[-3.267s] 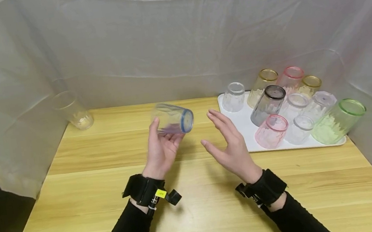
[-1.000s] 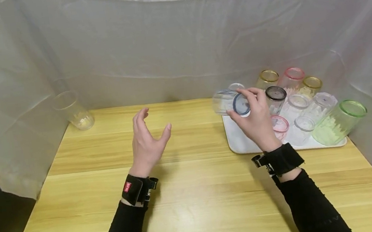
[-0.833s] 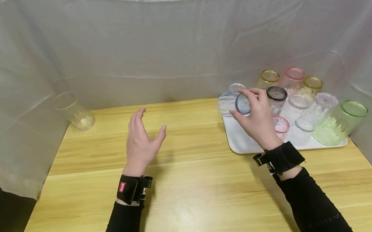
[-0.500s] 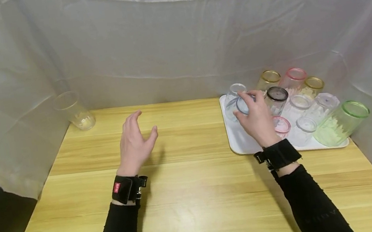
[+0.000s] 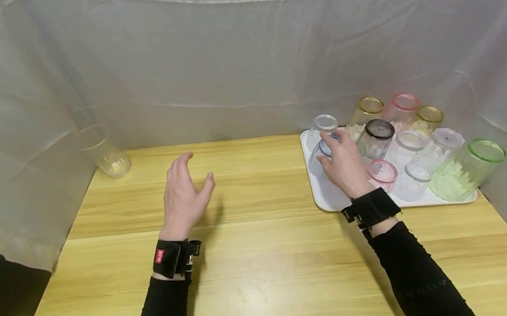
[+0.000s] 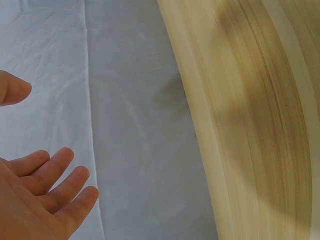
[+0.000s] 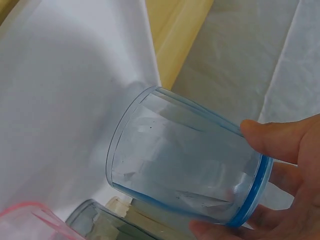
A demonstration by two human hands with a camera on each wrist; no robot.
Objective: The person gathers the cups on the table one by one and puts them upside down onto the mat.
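Observation:
My right hand [image 5: 336, 153] grips a clear cup with a blue-ringed base [image 5: 318, 159] low over the left part of the white tray [image 5: 324, 194]. In the right wrist view the cup [image 7: 180, 160] is tilted, its open mouth facing down toward the tray [image 7: 60, 100]. Thumb and fingers [image 7: 280, 142] curl round its blue base. Whether its rim touches the tray I cannot tell. My left hand [image 5: 193, 172] hovers over the middle of the wooden table [image 5: 258, 264], fingers spread and relaxed, holding nothing. The left wrist view shows those fingers [image 6: 55, 187] before the white cloth.
Several upturned cups crowd the tray: a clear one [image 5: 324, 124], a grey one [image 5: 376, 139], amber [image 5: 365, 111], pink [image 5: 400, 106] and a large green one [image 5: 466, 167]. A tall clear glass [image 5: 101, 151] stands at the far left corner. White cloth encloses the table.
The cup passed from my left hand to my right, which carried it to the tray and lowered it, mouth down. My left hand sank slightly and drifted left, empty.

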